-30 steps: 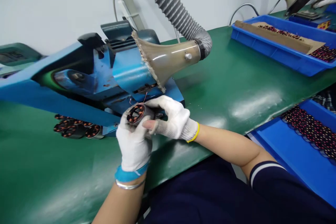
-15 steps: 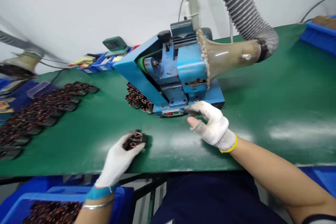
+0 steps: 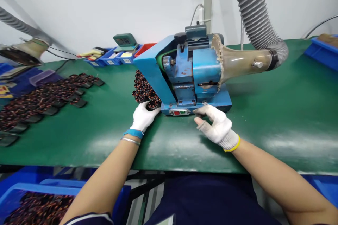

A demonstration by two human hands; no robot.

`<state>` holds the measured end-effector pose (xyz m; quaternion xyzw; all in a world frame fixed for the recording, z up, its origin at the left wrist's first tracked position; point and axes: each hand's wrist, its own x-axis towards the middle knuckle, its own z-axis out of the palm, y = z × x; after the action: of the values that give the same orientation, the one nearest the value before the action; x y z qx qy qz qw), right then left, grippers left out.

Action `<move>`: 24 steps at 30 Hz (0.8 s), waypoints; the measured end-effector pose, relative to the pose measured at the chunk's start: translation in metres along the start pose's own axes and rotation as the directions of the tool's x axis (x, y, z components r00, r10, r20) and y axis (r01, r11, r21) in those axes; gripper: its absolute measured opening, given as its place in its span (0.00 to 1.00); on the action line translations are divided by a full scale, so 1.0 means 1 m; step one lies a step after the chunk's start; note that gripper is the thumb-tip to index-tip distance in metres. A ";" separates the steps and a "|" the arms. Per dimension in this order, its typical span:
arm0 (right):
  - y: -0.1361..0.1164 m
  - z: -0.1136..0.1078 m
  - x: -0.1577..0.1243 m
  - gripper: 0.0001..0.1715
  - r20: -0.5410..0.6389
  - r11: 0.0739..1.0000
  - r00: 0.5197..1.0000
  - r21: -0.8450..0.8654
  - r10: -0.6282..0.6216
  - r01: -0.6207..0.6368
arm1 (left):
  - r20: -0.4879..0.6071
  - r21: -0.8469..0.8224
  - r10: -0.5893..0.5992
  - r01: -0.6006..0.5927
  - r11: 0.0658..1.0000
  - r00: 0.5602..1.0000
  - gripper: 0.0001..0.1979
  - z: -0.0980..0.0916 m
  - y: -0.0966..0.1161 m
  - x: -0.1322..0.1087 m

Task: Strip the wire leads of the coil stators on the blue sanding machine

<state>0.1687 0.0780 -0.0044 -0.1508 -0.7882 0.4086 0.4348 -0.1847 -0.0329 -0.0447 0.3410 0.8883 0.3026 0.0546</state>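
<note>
My left hand (image 3: 144,116), in a white glove, has its fingers around a round copper-wound part (image 3: 153,104) at the front of a cluster of similar parts (image 3: 142,86). This cluster stands against the left side of a blue belt machine (image 3: 207,65). My right hand (image 3: 215,123), gloved with a bare thumb tip, is by the machine's front base, right of the red and green switch (image 3: 179,112). Its fingers are curved and apart from the thumb, with nothing between them.
Many more wound parts (image 3: 50,100) lie in rows at the left of the green table (image 3: 105,140). Small blue bins (image 3: 108,59) stand at the back. A grey hose (image 3: 253,10) joins the machine's funnel. A blue crate (image 3: 49,187) of parts is below the left edge.
My left hand has moved forward and right with the wound part, from the table's front area to the cluster beside the machine. My right hand keeps its place by the base. The view has shifted slightly.
</note>
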 end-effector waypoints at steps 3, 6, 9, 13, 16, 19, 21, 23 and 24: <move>0.003 0.001 -0.002 0.15 0.008 1.000 1.000 -0.004 -0.001 0.001 | -0.081 -0.115 -0.046 0.036 0.993 0.996 0.34 -0.010 0.011 -0.014; 0.005 0.011 -0.006 0.20 0.058 1.000 0.998 0.019 -0.003 0.002 | -0.141 -0.205 -0.036 0.007 0.979 0.989 0.36 -0.020 0.022 -0.054; 0.005 0.023 -0.006 0.42 0.128 0.994 0.989 0.073 0.067 -0.077 | -0.201 -0.361 0.084 -0.153 0.920 0.976 0.38 -0.018 0.050 -0.097; 0.002 0.024 0.005 0.70 0.158 0.973 0.975 0.144 0.155 -0.178 | -0.199 -0.513 0.201 -0.277 0.813 0.959 0.34 0.000 0.111 -0.123; -0.006 0.013 0.017 0.63 0.044 0.954 0.960 0.112 0.276 -0.279 | -0.142 -0.451 0.224 -0.264 0.853 0.964 0.35 0.013 0.155 -0.115; -0.013 0.001 0.029 0.49 -0.061 0.906 0.909 0.126 0.413 -0.403 | -0.117 -0.349 0.256 -0.281 0.894 0.960 0.32 0.021 0.186 -0.099; -0.014 -0.005 0.036 0.44 -0.093 0.887 0.887 0.157 0.452 -0.435 | -0.106 -0.320 0.279 -0.298 0.899 0.954 0.30 0.025 0.197 -0.090; -0.015 -0.008 0.042 0.41 -0.113 0.881 0.881 0.184 0.460 -0.436 | -0.108 -0.304 0.294 -0.313 0.900 0.950 0.29 0.025 0.202 -0.084; -0.016 -0.009 0.044 0.40 -0.119 0.880 0.880 0.194 0.460 -0.433 | -0.110 -0.295 0.306 -0.325 0.898 0.946 0.29 0.024 0.203 -0.081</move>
<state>0.1524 0.0991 0.0356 -0.3257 -0.6582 0.5469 0.4019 0.0008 0.0456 0.0434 0.4584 0.7640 0.4531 0.0305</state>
